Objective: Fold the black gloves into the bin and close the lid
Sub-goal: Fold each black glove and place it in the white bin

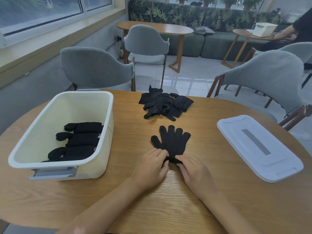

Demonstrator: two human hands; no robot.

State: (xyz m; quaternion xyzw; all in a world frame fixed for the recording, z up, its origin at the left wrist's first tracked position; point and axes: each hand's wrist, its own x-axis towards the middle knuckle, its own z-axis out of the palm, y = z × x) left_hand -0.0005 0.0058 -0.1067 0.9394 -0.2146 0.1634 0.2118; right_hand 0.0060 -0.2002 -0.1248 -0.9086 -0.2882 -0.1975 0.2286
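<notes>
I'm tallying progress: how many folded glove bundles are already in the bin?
3 for certain, lying side by side in the white bin: far bundle, middle bundle, near bundle. A dark edge behind the bin's near rim may be a hidden fourth.

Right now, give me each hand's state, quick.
Left hand: pinching the cuff of the flat glove.
Right hand: pinching the same cuff.

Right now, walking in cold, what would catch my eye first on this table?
Probably the two hands at the near edge: the left hand and right hand pinch the cuff of a black glove lying flat, fingers pointing away. To their left, a cream bin holds folded gloves. A loose pile of gloves waits behind, with the white lid off to the right.
</notes>
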